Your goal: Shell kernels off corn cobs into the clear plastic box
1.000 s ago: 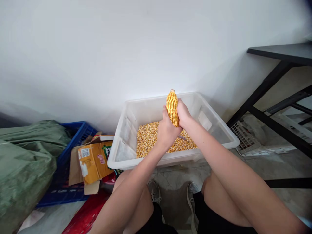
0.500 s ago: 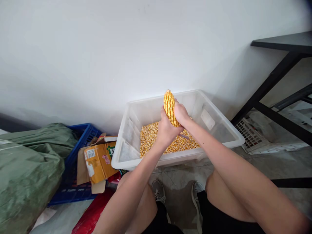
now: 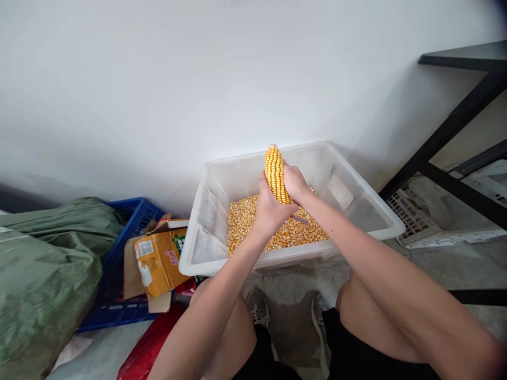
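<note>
Both my hands are wrapped round one ear of corn (image 3: 274,174), held tilted upright with its tip pointing away from me. My left hand (image 3: 271,206) grips its lower left side, thumb across the base. On the right side, my right hand (image 3: 295,184) is closed on it, its fingers partly hidden behind the cob. Rows of yellow kernels cover the part that shows. Underneath is a translucent plastic bin (image 3: 222,266) with a layer of loose corn kernels (image 3: 243,219). A thin dark piece (image 3: 300,218) pokes out below my hands; its kind is unclear.
At left, a green sack (image 3: 47,274) rests by a blue crate (image 3: 119,316) with a torn orange cardboard box (image 3: 160,261). A red bag (image 3: 154,343) lies in front. A black-framed table (image 3: 447,124) and white crate (image 3: 415,211) stand right. The wall is behind the bin.
The view has shifted slightly, so the table sits a little farther right. Both hands keep their hold on the ear of corn, with almost no movement.
</note>
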{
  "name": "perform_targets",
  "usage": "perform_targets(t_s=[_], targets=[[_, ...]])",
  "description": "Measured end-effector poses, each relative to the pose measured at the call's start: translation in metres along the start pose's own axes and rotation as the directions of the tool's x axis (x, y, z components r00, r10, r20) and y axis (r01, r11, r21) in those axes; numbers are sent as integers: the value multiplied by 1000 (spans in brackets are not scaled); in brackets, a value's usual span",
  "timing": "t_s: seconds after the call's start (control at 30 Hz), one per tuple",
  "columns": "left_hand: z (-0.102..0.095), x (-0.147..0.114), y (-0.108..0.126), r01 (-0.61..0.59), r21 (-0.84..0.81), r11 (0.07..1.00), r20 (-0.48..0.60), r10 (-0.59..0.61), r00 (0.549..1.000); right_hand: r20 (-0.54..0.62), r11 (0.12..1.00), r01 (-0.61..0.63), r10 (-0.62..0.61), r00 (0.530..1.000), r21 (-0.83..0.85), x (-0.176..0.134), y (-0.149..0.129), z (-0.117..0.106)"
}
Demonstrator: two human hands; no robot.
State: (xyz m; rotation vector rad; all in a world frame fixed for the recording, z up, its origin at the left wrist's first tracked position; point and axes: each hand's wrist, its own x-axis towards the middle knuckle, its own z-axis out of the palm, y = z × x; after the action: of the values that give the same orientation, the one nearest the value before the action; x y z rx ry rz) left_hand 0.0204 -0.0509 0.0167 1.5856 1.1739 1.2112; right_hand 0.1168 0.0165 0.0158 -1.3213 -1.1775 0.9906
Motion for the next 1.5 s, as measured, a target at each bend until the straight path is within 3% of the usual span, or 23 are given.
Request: perform_targets(t_s=[0.43, 0.7, 0.83, 0.93, 1.13, 1.5], targets=[[-1, 1, 2, -8, -21, 1000, -8, 7, 1000, 54, 996, -7, 2, 999, 84, 2, 9, -1], [-3, 4, 4, 148, -85, 985, 34, -146, 989, 65, 974, -108, 97, 993, 198, 4, 16, 3], [-4, 6, 5, 194, -130, 972, 39, -191, 981, 240, 901, -335, 272, 932, 277, 3, 13, -2], [-7, 7, 8, 221, -154, 963, 3, -223, 975, 399, 880, -390, 267, 877, 269, -1, 7, -11], [-11, 7, 12, 288, -215, 933, 6, -293, 956, 568, 959, -191, 42, 822, 207, -17, -1, -15], [-12, 7, 9, 321, -337, 885, 134, -292, 947, 492, 989, 132, -148, 858, 68, -20, 4, -20]])
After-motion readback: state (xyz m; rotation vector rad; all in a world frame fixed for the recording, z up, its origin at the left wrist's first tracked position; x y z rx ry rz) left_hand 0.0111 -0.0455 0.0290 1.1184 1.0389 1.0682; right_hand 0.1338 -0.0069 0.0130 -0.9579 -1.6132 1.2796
